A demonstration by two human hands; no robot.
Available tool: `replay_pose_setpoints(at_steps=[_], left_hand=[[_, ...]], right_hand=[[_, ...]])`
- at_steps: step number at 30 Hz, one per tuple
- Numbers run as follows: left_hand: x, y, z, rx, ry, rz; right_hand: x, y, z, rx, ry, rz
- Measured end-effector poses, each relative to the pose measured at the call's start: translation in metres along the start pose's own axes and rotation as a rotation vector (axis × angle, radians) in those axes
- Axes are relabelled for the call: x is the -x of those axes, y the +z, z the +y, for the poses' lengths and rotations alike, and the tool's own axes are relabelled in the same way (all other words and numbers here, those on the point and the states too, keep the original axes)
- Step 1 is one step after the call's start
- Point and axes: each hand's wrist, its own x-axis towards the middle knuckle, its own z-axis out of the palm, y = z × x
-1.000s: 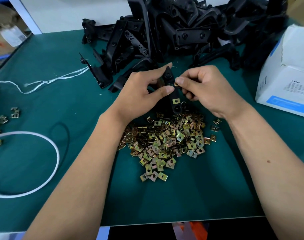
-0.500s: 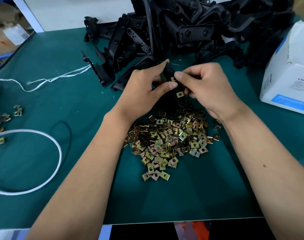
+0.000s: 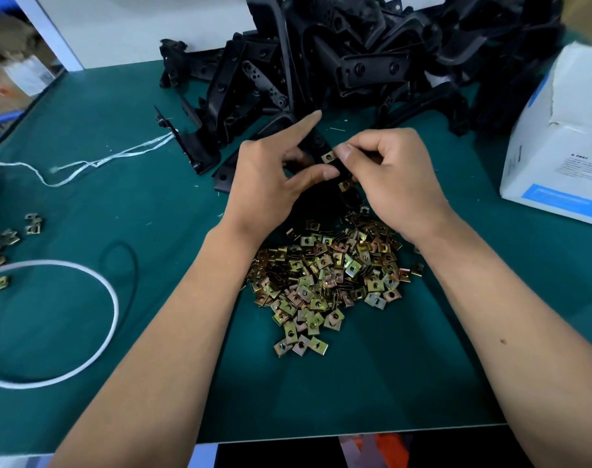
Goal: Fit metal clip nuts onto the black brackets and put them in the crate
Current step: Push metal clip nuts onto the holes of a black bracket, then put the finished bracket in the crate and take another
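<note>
Both bare forearms reach in from the bottom edge and converge at mid-frame, wrists nearly level. The left hand point(image 3: 271, 184) has its index finger stretched straight up and away, thumb pressed in toward the centre, other fingers curled underneath (mostly hidden). The right hand point(image 3: 392, 180) is knuckles-up, fingers folded tight, thumb tip pinching against the forefinger right beside the left thumb.
</note>
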Motion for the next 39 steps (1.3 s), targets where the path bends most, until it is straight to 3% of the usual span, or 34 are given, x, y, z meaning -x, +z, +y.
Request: replay_pose_setpoints(at_steps=[6,9,14,25,31,36,39], left_hand=[[-0.001,0.001,-0.007,0.008,-0.024,0.04],[-0.004,0.006,-0.012,-0.021,-0.087,0.061],[-0.003,0.005,-0.001,-0.067,-0.165,0.093],[-0.02,0.041,0.1,-0.158,0.037,0.101],[-0.023,0.118,0.222,-0.058,0.243,-0.077],[0.016,0.211,0.332,-0.083,0.543,-0.329],[0.069,0.276,0.37,-0.092,0.645,-0.492]], right_hand=[[-0.002,-0.001,0.002,-0.056,0.012,-0.07],[0.0,0.002,0.001,0.036,0.062,-0.159],[0.015,0.007,0.003,0.195,0.075,0.036],[0.058,-0.069,-0.008,0.186,0.161,0.325],[0.128,-0.188,0.006,0.25,0.193,0.557],[0.257,-0.282,0.04,-0.235,0.157,0.63],[0.34,-0.315,0.071,-0.302,0.269,0.748]])
